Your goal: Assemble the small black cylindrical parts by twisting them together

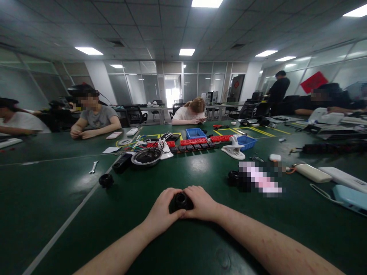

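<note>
Both my hands are curled into part-open arcs around a black round part (181, 199), which sits on the green desk (183, 250) straight in front of me, its round opening facing up towards me. My left hand (164, 208) holds it from the left, with fingertips at its far edge and thumb at its near edge, a little gap showing inside the curve; my right hand (203, 203) closes in from the right, fingers against its side, so that the two nearly make a ring. Out to the left lie a second black part (106, 180) and, beyond it, a small wrench (94, 167). Further off stand a dark-rimmed round dish (146, 157) and a white clip stand (165, 149) just beside it. Red strips (193, 141) run across the middle, near a blue bin (196, 133). To my right are another black part (233, 177), touching or just beside a blurred patch, and a cream power bank (313, 172). Across from me, a person in white (187, 115) bends over the far edge.
</note>
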The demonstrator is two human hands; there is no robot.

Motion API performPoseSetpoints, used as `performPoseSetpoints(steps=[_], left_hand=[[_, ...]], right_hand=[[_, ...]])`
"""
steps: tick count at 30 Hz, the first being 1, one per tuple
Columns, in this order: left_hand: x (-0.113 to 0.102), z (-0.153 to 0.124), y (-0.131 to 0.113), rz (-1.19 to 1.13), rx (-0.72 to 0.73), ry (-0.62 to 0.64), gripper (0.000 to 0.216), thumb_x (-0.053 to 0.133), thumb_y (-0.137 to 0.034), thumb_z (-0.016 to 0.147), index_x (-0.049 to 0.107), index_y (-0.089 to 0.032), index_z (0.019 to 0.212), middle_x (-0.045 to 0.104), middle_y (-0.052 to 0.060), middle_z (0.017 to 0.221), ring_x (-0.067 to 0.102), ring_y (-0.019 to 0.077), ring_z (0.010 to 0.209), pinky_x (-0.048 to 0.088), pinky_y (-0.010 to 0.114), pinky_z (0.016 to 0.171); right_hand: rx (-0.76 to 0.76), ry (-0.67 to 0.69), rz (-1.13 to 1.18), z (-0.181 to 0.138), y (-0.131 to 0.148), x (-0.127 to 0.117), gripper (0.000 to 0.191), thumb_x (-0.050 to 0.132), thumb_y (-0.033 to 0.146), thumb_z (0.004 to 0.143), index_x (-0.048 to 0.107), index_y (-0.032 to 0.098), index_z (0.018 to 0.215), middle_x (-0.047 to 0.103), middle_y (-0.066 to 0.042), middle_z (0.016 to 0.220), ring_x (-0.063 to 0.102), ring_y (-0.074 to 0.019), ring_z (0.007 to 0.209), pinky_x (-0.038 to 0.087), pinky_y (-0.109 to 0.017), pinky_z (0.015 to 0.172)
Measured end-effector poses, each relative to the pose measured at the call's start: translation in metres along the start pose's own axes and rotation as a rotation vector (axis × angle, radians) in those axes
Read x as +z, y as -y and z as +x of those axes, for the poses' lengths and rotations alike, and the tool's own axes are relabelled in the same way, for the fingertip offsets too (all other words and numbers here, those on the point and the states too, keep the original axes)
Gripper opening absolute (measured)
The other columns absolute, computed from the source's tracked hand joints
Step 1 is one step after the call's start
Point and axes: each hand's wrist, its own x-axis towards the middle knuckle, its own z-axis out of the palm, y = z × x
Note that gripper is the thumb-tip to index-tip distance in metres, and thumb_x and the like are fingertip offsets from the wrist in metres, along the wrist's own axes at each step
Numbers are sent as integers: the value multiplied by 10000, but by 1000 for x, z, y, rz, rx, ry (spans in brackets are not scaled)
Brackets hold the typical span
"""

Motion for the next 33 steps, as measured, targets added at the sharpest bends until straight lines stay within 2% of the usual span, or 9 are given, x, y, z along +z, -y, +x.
performPoseSetpoints(steps=[3,8,12,15,18,21,27,30,33], left_hand=[[-2,-1,0,8,31,-13,501,617,-321,712,448,-224,1173,492,69,1169,435,243,1093,348,407,943],[-9,1,-2,-15,29,66,354,594,-281,741,529,-245,1087,555,44,1055,494,221,1009,395,382,887],[-11,3,-1,-62,34,125,365,613,-238,723,535,-258,1079,563,31,1024,507,205,982,405,354,867],[-7,3,-2,-63,-3,78,364,631,-224,703,541,-243,1056,567,28,1000,516,204,955,411,347,848],[-3,3,-3,-37,-39,4,365,638,-235,695,537,-230,1045,563,34,993,517,214,942,414,357,834],[-3,3,-3,-29,-43,9,361,633,-249,695,537,-230,1042,561,37,982,520,222,923,421,364,816],[-10,4,-2,-67,-25,85,349,606,-238,715,536,-246,1057,561,26,993,522,202,922,426,332,808],[-12,4,-4,-78,-19,102,358,590,-248,732,527,-250,1084,557,29,1017,517,204,943,421,332,815],[-13,4,-6,-86,-18,125,355,587,-249,735,530,-250,1085,561,30,1013,522,201,935,424,325,805]], right_hand=[[-60,64,147,0,-7,-5,474,645,471,651,532,162,993,564,-60,926,502,-200,839,367,-313,728],[-129,172,275,4,-22,-8,261,677,303,665,581,154,857,553,-13,829,497,-153,779,374,-250,681],[-36,181,294,5,-24,-3,306,717,359,609,564,156,779,533,21,731,487,-125,684,342,-209,573],[55,126,177,3,-14,0,391,707,463,579,548,158,765,542,11,706,482,-129,640,312,-215,531],[98,32,-33,1,0,3,404,626,526,638,549,150,764,567,-31,714,499,-160,651,326,-262,582],[105,-18,-120,0,5,5,433,586,565,653,546,150,769,582,-55,753,514,-193,704,339,-313,663],[-24,89,109,1,-10,-3,450,644,494,645,544,173,944,558,-39,891,496,-191,831,357,-295,713],[-91,168,182,3,-18,-9,335,659,394,671,572,177,911,553,-19,864,489,-171,818,358,-277,711],[-89,165,203,4,-21,-8,283,686,357,649,579,169,831,553,-1,805,486,-153,768,353,-251,666]])
